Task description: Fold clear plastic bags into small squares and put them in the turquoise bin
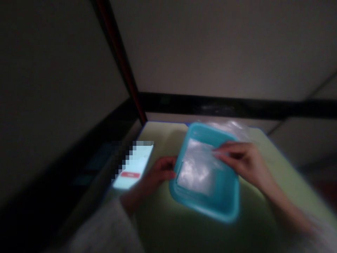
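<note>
A turquoise plastic basket, tilted, is gripped at its left rim by my left hand, thumb at the edge. Inside it lies a clear plastic bag, shiny and somewhat blurred. My right hand reaches over the basket's right side, with thumb and forefinger pinched on the upper right part of this bag. Whether there is one bag or a few layers, I cannot tell.
A greenish-yellow table with a blue edge lies below. On its left side is a phone with a lit screen. More clear plastic shows behind the basket. A pale wall with a dark band stands at the back.
</note>
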A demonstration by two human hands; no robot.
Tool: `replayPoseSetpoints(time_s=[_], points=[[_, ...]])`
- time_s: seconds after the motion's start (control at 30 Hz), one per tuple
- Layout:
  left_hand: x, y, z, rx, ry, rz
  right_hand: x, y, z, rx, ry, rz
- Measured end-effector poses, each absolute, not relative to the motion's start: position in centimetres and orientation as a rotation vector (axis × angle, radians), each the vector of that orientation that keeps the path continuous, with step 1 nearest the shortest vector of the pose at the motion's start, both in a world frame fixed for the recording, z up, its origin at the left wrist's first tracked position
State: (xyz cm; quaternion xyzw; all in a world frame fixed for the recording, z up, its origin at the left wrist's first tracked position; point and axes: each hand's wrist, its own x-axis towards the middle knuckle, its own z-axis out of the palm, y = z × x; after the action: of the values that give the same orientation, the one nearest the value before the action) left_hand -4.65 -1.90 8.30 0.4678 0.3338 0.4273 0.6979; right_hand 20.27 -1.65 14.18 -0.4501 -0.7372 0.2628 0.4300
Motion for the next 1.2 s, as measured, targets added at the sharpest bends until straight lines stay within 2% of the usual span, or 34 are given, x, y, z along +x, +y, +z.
replayPoseSetpoints(time_s=[0.13,0.43,0.73,0.97,1.2], points=[[-4.6,-2.0,8.5,1.031,0.739,0.942,20.1,-2.0,14.3,-1.219,-1.779,0.647],[-4.7,-2.2,8.4,1.048,0.786,0.955,19.9,-2.5,15.2,-1.255,-1.698,0.897],[-4.7,-1.8,8.3,1.032,0.724,0.912,20.5,-2.2,15.2,-1.16,-1.842,0.822],[-4.6,-2.1,8.6,1.044,0.747,0.942,21.4,-2.0,15.4,-1.023,-2.097,1.002],[-4.6,-2.3,8.9,1.046,0.745,0.932,19.7,-1.7,14.9,-0.91,-2.35,0.875]])
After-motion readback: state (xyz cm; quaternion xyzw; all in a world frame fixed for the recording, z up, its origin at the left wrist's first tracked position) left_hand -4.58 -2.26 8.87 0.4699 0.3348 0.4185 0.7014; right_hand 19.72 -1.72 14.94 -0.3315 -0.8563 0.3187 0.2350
